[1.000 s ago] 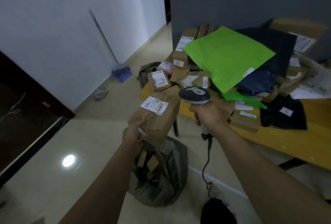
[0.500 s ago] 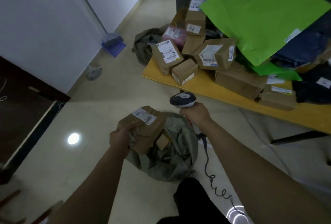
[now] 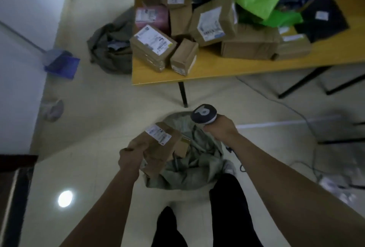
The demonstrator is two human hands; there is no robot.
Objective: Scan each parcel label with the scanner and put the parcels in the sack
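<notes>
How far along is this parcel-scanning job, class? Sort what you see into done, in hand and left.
Done: a small brown cardboard parcel already sits inside the grey-green fabric sack.
In hand: the left hand holds a brown paper-wrapped parcel with a white label at the sack's mouth, and the right hand grips the dark handheld scanner.
Left: a heap of labelled cardboard boxes waits on the yellow wooden table.

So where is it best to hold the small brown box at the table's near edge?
Take the small brown box across its two long sides, likely from the open front edge of the table: it is narrow, and parcels crowd behind it.
</notes>
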